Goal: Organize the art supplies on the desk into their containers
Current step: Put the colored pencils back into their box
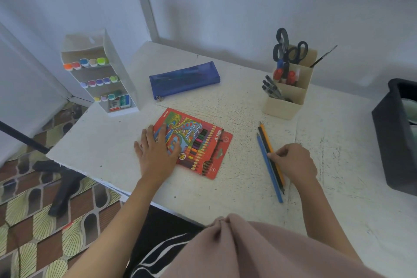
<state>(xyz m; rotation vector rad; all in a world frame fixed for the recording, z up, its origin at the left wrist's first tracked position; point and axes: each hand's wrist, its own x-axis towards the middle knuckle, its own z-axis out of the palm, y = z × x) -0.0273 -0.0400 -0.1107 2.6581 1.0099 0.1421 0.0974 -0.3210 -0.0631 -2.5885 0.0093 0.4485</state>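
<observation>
A red box of coloured pencils (pixel 203 149) lies flat in the middle of the white desk (pixel 225 198). My left hand (pixel 155 151) rests flat on its left end, fingers spread. To the right lie three loose pencils side by side: a blue one (pixel 268 169), a black one (pixel 262 135) and an orange one (pixel 266 135). My right hand (pixel 293 160) curls over their middle, and its fingertips pinch the pencils against the desk.
A blue zip pencil case (pixel 185 79) lies at the back. A beige desk organiser (pixel 286 95) holds scissors, pens and markers at back right. A white tiered rack (pixel 101 70) of markers stands at back left. A dark bin (pixel 397 133) sits at the right edge.
</observation>
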